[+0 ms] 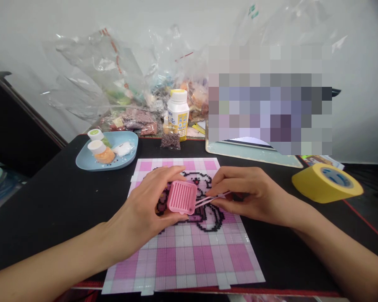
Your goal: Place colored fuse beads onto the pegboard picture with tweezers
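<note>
My left hand [148, 201] is closed around a small pink ridged bead tray [182, 196], tilted toward me above the pegboard. Between the fingers of my right hand [245, 191] is a pair of light pink tweezers [204, 201], with the tips at the tray's lower right corner. A dark speck, maybe a bead, shows at that corner. Beneath both hands lies a pegboard with a pink and white checked pattern [189, 260]. Black and some pink beads form an outlined figure [212, 224] on it, partly hidden by my hands and the tray.
At the left, a blue plate [126, 161] carries two small lidded jars and a white packet. A white bottle [178, 113] and a small bag of dark beads [170, 140] stand behind the board. Plastic bags [94, 75] pile along the wall. Yellow tape [315, 184] lies at right.
</note>
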